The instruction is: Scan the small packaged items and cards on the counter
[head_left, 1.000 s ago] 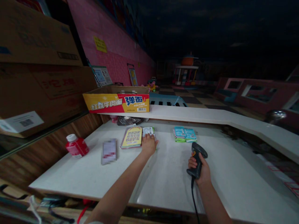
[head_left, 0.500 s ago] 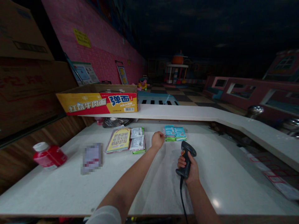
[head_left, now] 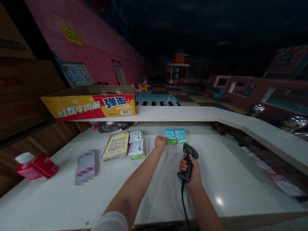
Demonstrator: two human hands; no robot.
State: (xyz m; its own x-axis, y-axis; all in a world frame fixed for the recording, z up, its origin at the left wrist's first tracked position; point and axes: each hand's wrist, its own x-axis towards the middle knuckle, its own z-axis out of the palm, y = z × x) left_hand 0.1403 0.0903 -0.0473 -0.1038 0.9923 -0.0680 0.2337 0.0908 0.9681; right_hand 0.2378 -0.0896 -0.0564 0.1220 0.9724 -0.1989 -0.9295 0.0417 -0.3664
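Note:
My left hand (head_left: 160,141), fingers closed, is at the near left corner of the blue packets (head_left: 176,134). Its fingertips appear to pinch the edge of the left one; the hand itself partly hides the contact. These packets lie in two side-by-side stacks, with green edges showing below. My right hand (head_left: 192,171) grips a black corded barcode scanner (head_left: 188,163) by its handle, head up, just in front of the stacks. Left of my left arm lie silvery white packets (head_left: 136,144) with green ones beneath, beside a yellow printed booklet (head_left: 117,145) in clear wrapping.
On the white counter (head_left: 223,166) stand a red bottle with a white cap (head_left: 36,167) and a blurred-out item (head_left: 86,166). A noodle carton (head_left: 93,104) sits on the raised ledge (head_left: 178,113) behind. Metal knobs (head_left: 256,110) rise beyond the right ledge. The scanner cable trails toward me.
My left hand has moved slightly closer to the blue packets and meets their left edge. The view has turned a little right. My right hand keeps holding the scanner in nearly the same pose.

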